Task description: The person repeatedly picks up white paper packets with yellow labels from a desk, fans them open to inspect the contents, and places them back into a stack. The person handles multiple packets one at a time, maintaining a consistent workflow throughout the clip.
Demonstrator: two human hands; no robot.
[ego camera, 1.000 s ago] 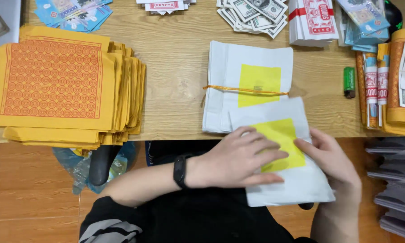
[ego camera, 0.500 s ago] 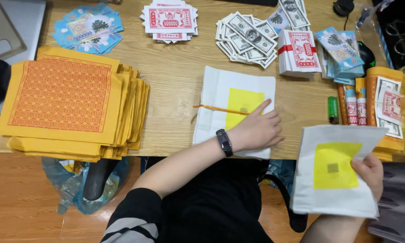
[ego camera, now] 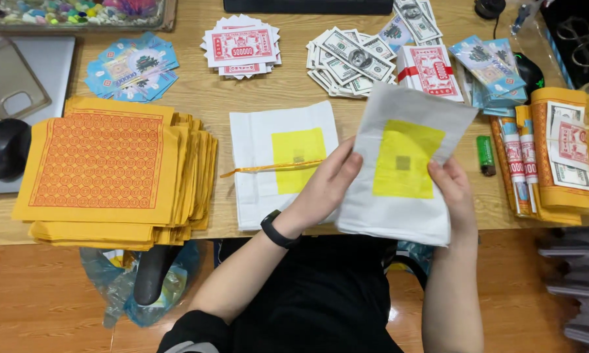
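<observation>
Both my hands hold a wad of white paper sheets (ego camera: pixel 399 196) with a yellow square, lifted above the desk (ego camera: pixel 288 85) edge.

My left hand (ego camera: pixel 327 186) grips its left edge, my right hand (ego camera: pixel 453 193) its right edge, both clamped on it. Just left of my left hand lies a tied bundle (ego camera: pixel 268 167) of the same sheets; further left sits a stack of orange paper (ego camera: pixel 105 170).

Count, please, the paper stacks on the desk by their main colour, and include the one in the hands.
White with yellow square: 2, held stack in left hand and right hand, tied stack
Orange-yellow: 1
Light blue fan: 1
Red-and-white: 2
Grey-green banknote fan: 1
Total: 7
</observation>
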